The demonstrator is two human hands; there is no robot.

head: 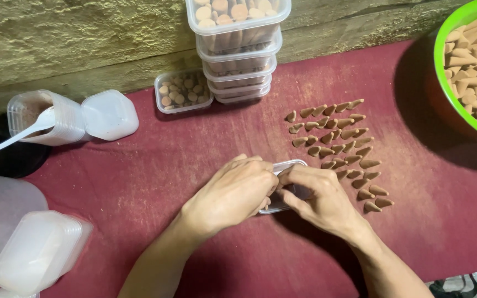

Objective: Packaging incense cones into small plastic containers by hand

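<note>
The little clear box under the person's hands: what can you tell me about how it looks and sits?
The small box is a clear plastic container with rounded corners and a raised rim, lying flat on the dark red cloth. Both hands cover most of it: the left hand and right hand meet over its opening, fingers curled at the rim. Its contents are hidden. Rows of brown cones lie just right of it.

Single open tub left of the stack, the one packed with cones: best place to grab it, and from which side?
Take the small clear tub across its two long walls, just under the rim, coming from above. It sits upright and lidless, the cones inside stand on end, so tilting would likely spill them. Its right end lies close to the stacked tubs; the near side and left end look free. Both the left hand and right hand are occupied.
</note>
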